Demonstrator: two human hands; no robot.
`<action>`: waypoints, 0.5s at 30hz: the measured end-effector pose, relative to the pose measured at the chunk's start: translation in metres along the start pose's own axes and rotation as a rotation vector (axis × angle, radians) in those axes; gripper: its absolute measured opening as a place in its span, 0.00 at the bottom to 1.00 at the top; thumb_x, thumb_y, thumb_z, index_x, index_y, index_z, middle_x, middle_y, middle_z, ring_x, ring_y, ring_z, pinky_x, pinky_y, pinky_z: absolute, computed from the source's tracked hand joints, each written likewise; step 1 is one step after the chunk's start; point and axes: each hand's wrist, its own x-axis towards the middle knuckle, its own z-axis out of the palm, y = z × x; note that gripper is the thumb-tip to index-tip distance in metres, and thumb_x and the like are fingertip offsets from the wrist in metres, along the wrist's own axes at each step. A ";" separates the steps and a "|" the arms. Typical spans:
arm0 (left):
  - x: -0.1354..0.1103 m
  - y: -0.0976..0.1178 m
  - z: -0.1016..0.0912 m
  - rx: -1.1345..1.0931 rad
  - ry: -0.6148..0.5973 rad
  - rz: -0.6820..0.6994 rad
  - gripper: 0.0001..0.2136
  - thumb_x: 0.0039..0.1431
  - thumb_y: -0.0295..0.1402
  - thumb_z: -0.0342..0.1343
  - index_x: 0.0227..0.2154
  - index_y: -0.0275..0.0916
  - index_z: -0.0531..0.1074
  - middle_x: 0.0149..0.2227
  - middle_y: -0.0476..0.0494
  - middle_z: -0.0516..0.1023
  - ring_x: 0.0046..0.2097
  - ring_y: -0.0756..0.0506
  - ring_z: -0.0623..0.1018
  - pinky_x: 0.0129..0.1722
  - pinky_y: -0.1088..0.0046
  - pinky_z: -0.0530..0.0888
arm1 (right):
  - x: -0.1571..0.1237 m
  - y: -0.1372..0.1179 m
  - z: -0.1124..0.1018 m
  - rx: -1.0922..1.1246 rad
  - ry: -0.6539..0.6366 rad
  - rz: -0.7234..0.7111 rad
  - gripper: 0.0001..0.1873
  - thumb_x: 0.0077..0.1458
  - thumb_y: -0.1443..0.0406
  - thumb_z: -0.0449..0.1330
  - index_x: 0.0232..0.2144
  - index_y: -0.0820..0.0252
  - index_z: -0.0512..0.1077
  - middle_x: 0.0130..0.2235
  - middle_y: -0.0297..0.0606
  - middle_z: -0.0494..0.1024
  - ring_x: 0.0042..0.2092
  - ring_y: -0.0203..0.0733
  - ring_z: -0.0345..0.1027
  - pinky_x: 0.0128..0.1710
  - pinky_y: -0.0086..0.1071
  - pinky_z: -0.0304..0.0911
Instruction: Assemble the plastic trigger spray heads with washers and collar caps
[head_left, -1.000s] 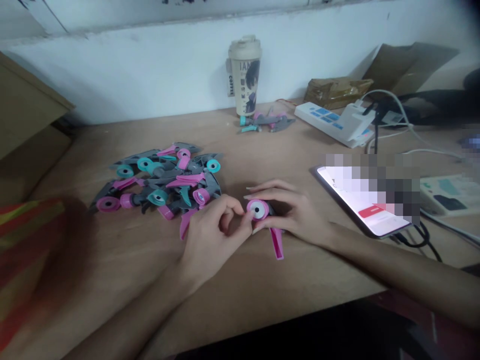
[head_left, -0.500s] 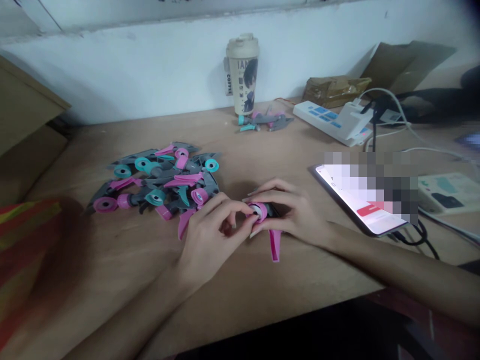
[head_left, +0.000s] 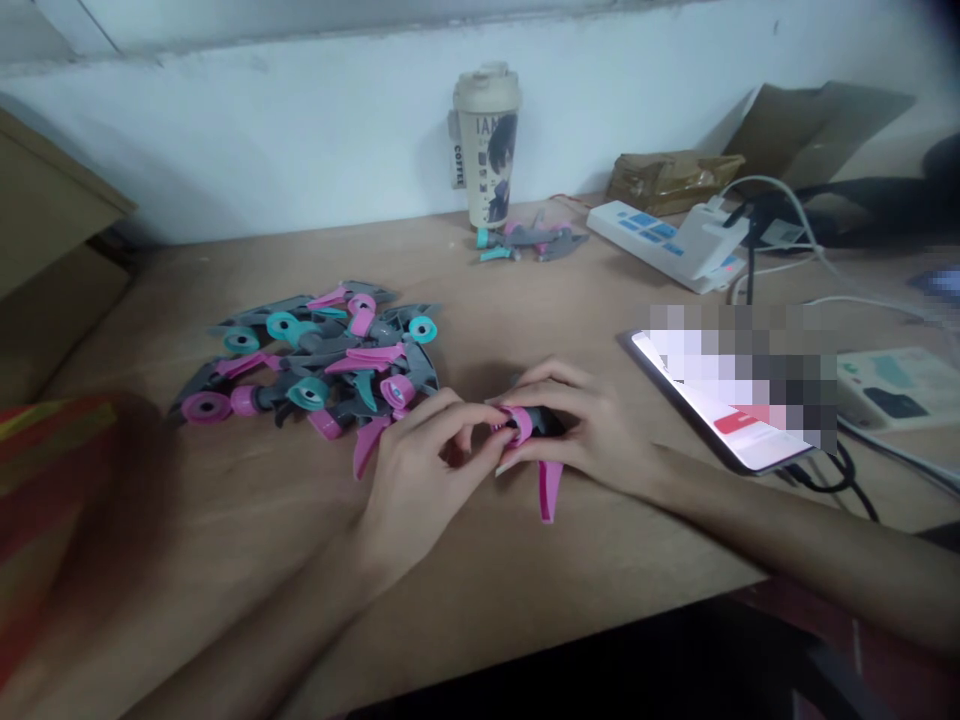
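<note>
Both hands meet near the middle of the light-brown wooden tabletop (head_left: 525,310), closed round one pink-and-dark-grey plastic trigger sprayer head (head_left: 546,423). It sits low over the wood, and I cannot tell whether it rests on it or is just clear. The right hand (head_left: 600,435) comes in from four o'clock and wraps the dark body, its fingers (head_left: 544,383) curled over the top. The left hand (head_left: 416,470) comes in from seven o'clock, its fingers (head_left: 457,412) pinched tight on the pink round nozzle cap (head_left: 522,425) at the head's nine o'clock end. The pink trigger lever (head_left: 549,492) sticks out towards six o'clock, free of both hands.

As I read it, the cap is being worked on the front of the head. To do that well, the right hand ought to hold the body steady while the left keeps the cap square to the nozzle, with the fingertips spread round its rim so it does not go on crooked. The lever is best left alone, since a squeeze there would rock the whole piece.

A loose heap of grey, pink and teal sprayer heads (head_left: 322,360) lies at ten o'clock, near the left hand. A cream lidded coffee cup (head_left: 487,145) stands at twelve o'clock by the wall. A lit black smartphone (head_left: 720,415) lies at three o'clock, just beside the right wrist
</note>
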 end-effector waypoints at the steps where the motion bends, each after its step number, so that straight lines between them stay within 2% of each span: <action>1: 0.000 0.000 0.000 -0.004 -0.010 0.000 0.01 0.54 0.29 0.59 0.30 0.40 0.74 0.22 0.55 0.61 0.23 0.55 0.63 0.23 0.80 0.61 | 0.000 0.000 0.000 -0.011 -0.006 0.002 0.20 0.43 0.55 0.66 0.39 0.57 0.74 0.37 0.38 0.73 0.40 0.40 0.68 0.41 0.37 0.64; 10: 0.002 -0.001 -0.001 0.002 -0.073 -0.055 0.02 0.56 0.31 0.57 0.31 0.40 0.73 0.22 0.55 0.60 0.23 0.54 0.64 0.24 0.79 0.61 | -0.001 0.001 0.000 -0.138 -0.008 0.012 0.22 0.42 0.52 0.65 0.40 0.54 0.73 0.38 0.36 0.74 0.41 0.41 0.68 0.41 0.39 0.58; 15: 0.001 0.005 -0.005 0.033 -0.058 -0.041 0.07 0.59 0.32 0.53 0.28 0.38 0.72 0.22 0.54 0.64 0.23 0.54 0.64 0.25 0.77 0.62 | 0.000 -0.003 -0.001 -0.132 0.074 0.007 0.20 0.43 0.54 0.65 0.40 0.52 0.74 0.36 0.36 0.75 0.40 0.42 0.68 0.41 0.40 0.58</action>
